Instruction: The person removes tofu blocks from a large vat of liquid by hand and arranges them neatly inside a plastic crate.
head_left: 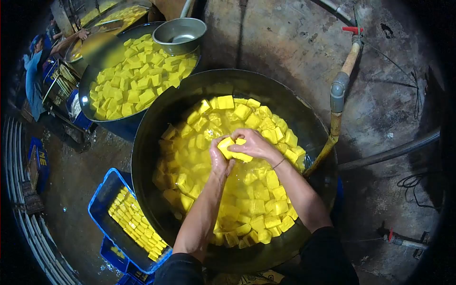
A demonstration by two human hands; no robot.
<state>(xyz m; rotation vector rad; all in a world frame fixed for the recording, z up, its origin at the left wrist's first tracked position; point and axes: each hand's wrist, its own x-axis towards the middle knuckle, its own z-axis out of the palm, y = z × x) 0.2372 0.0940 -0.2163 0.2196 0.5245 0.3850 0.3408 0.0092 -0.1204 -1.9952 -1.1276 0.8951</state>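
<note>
Over the middle of a large dark round vat (142,156), my two hands are close together above cloudy yellow liquid. My left hand (219,157) is closed around a yellow tofu block (225,147), with its fingers on the outer side. My right hand (256,143) comes in from the right, its thumb and fingers closed on yellow tofu (242,156) right beside that block. Whether these are separate blocks or one broken piece, I cannot tell. Many more tofu blocks (257,206) float and pile up around both hands, some partly under the liquid.
At the upper left, a second vat (88,78) is full of tofu, with a metal bowl (179,34) at its rim. A blue crate (98,194) holds rows of small tofu pieces. A pipe (336,107) reaches into my vat. A co-worker (35,76) stands far left.
</note>
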